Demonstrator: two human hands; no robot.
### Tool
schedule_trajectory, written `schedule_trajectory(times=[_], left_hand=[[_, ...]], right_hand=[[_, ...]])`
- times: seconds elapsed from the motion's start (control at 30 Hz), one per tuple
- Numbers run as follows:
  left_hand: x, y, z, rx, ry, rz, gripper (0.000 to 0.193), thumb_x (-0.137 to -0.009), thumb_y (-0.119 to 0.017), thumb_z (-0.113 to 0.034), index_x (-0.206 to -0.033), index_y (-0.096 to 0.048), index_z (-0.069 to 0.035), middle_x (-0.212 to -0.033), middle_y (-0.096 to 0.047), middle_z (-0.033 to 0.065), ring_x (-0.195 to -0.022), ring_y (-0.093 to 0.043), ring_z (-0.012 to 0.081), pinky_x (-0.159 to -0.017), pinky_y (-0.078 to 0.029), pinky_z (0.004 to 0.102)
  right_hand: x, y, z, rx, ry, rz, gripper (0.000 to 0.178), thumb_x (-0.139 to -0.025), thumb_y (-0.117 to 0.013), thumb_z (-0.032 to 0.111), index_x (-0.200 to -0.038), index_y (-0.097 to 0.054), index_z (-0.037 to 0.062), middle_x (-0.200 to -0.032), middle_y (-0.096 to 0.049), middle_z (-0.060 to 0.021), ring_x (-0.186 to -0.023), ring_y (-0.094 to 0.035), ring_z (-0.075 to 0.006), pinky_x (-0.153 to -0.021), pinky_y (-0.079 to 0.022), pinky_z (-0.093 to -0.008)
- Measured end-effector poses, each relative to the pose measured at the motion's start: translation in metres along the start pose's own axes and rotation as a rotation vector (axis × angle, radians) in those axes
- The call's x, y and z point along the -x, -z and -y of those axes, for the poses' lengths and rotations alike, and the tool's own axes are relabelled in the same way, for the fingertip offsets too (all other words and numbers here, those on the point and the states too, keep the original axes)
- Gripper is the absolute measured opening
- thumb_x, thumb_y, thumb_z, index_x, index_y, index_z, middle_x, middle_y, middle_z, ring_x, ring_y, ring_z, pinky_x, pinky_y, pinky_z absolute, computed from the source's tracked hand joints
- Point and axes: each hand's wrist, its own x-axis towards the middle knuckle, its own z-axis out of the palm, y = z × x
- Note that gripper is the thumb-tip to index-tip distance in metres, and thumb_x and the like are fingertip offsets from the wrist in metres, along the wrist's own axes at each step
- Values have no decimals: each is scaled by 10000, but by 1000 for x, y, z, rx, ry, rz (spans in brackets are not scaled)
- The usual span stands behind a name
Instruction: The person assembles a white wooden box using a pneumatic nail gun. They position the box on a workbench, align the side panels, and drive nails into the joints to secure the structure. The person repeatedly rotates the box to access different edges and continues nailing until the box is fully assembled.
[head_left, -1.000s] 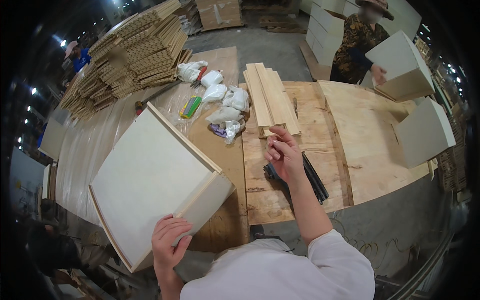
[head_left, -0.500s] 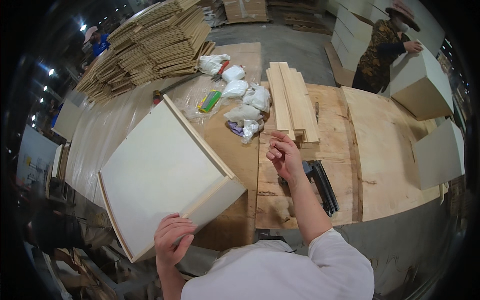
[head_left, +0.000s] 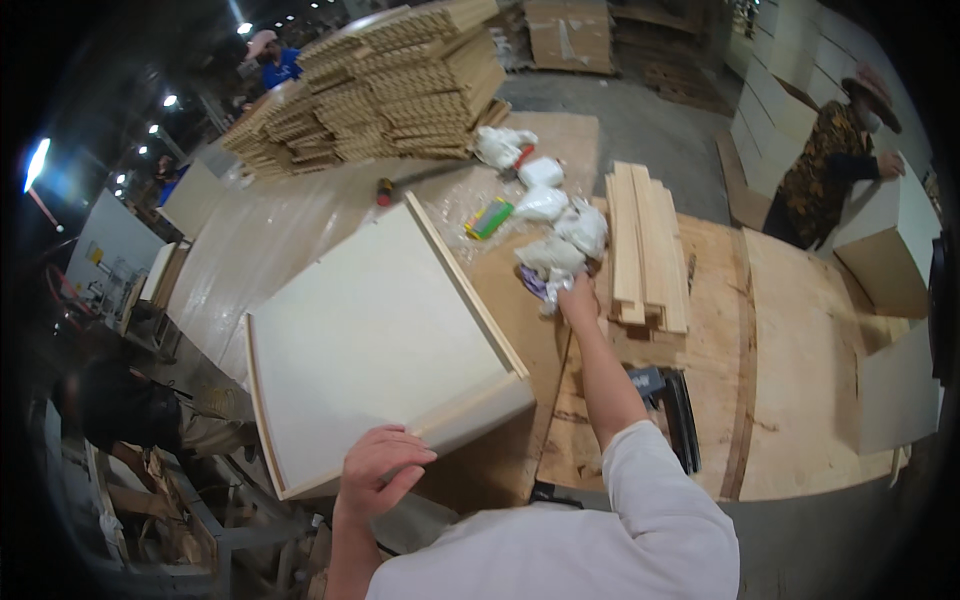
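A white panelled box with pale wooden strips along its edges lies at an angle in front of me. At its near edge rests my left hand, fingers loosely stretched and thumb apart, gripping nothing. My right hand reaches to an open, crumpled plastic bag with a bit of purple in it. Its fingertips are lost in the plastic, so their grip cannot be made out. Beyond lie several white plastic bags and a green and yellow packet. A black nail gun lies right of my forearm.
Pale wooden strips are stacked on the plywood tabletop. Large piles of slatted boards stand at the back left. A hammer-like tool lies behind the box. At the right, a co-worker handles a white box.
My right hand has moved from the air near the wooden strips down to the crumpled plastic bag. My left hand stays at the box's near edge. The whole view has shifted.
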Motion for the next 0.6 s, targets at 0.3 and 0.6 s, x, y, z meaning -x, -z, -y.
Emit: schedule_trajectory(times=[0.3,0.6], left_hand=[[13,4,-4,-13,15,-4,168,-724,-670,-6,-877,-708,-63,-872,-710,58,-880,-663,242,-879,-489,391],[8,2,0,-107,-184,19,143,-753,-673,-31,-895,-688,-47,-883,-694,76,-872,-654,253,-863,-487,368]], right_hand=[[45,35,20,-1269,-503,356,215,-886,-543,216,-1057,-559,87,-999,-610,-128,-989,-595,-302,-820,-488,-487],[102,117,23,-2310,-648,670,397,-910,-527,99,-1268,-444,-50,-1256,-538,-212,-1079,-568,-307,-826,-511,-393]])
